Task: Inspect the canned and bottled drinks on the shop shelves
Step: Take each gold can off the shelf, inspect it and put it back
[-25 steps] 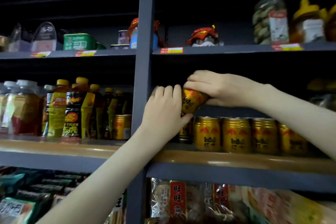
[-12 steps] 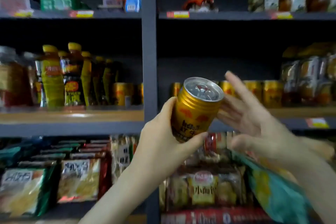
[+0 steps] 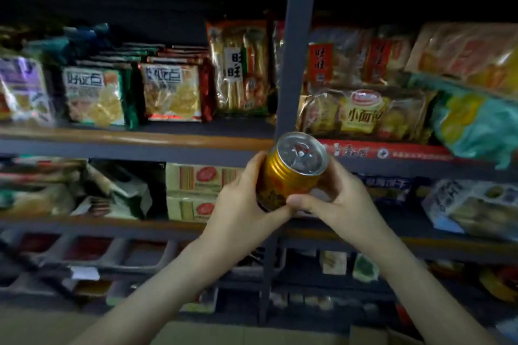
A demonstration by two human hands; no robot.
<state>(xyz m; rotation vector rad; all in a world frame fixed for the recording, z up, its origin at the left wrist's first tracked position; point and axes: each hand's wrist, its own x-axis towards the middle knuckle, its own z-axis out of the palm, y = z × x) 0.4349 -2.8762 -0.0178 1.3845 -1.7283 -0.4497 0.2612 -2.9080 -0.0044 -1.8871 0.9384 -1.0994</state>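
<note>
Against snack shelving (image 3: 134,140), clasping tilted can (image 3: 291,176) with left hand (image 3: 241,210) and right hand (image 3: 344,202), fingers curled round it, risking drop when regripping.

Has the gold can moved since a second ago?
Yes. The gold can came down to the snack shelf edge, held by left hand and right hand.

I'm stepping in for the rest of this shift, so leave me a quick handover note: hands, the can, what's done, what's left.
Left hand: grips the can on its left side.
Right hand: holds its right side, thumb across the lower front.
Can: off the shelf, in front of the shelf post, tilted, top toward the camera.
Done: one can picked up for checking.
Left: finish looking it over, put it back, check the other drinks; only snack packs show here.
</note>
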